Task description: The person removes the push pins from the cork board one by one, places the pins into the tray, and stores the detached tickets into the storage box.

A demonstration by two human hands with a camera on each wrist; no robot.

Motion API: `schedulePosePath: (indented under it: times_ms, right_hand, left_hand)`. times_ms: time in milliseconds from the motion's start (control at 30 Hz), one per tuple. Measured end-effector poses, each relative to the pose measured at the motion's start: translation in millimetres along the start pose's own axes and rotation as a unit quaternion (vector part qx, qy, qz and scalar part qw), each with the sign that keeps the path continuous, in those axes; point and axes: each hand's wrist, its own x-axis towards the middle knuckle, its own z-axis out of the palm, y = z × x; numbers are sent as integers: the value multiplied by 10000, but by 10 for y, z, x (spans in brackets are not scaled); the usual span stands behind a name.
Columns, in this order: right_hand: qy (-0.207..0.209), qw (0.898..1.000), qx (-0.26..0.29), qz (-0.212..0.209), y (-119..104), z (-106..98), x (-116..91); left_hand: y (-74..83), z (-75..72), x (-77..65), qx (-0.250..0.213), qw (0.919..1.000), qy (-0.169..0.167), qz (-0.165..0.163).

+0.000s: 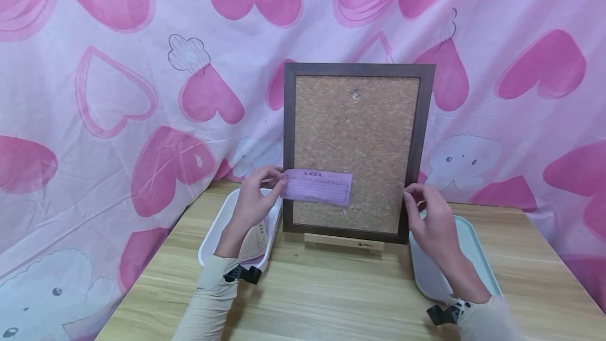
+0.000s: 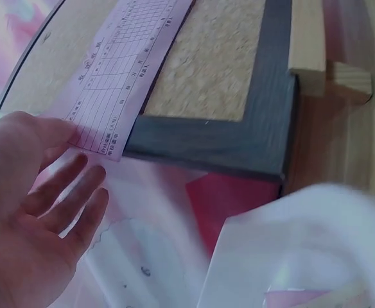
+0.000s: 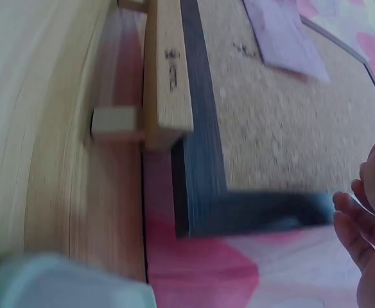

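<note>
My left hand (image 1: 255, 201) pinches the left end of a purple printed slip (image 1: 317, 187) between thumb and fingers. The slip lies across the lower left of a cork board (image 1: 355, 136) and overlaps the left side of its dark frame (image 1: 357, 70). In the left wrist view, the other fingers of that hand (image 2: 46, 199) spread loosely below the slip (image 2: 126, 70). At the frame's right side is my right hand (image 1: 433, 220), fingers bent, thumb and index tips close together over the edge; I cannot tell whether anything is between them.
A light wooden stand (image 1: 344, 242) supports the board. Clear pins (image 1: 356, 93) show near its top and bottom. To the left, a white tray (image 1: 204, 246) holds paper slips (image 1: 254, 241); a pale green tray (image 1: 480, 251) lies under the right forearm. Heart-patterned cloth (image 1: 189, 109) hangs behind.
</note>
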Motion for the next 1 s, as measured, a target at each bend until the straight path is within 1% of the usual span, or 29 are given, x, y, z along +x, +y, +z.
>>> schedulePosePath:
  times_ms: [167, 333, 467, 633, 733, 867, 1000]
  right_hand:
    - [248, 9997, 28, 71, 176, -126, -33]
    - [141, 9992, -188, 330, 344, -249, -90]
    - [-15, 9973, -353, 643, 441, -348, -149]
    - [-268, 9923, -598, 1054, 550, -475, -204]
    - [-422, 9897, -748, 1147, 606, -527, -213]
    - [-728, 9854, -898, 1246, 667, -558, -224]
    - [-1005, 9814, -996, 1295, 727, -570, -241]
  left_hand:
    - [-32, -104, 14, 106, 9997, 104, -174]
    - [-60, -175, 23, 134, 9993, 230, -248]
    - [-89, -194, 24, 63, 9992, 300, -246]
    - [-96, -186, 20, 48, 9992, 311, -250]
    - [-93, -184, 19, 22, 9992, 329, -216]
    - [-85, -186, 20, -16, 9991, 366, -214]
    - [-103, -185, 21, 55, 9987, 449, -233]
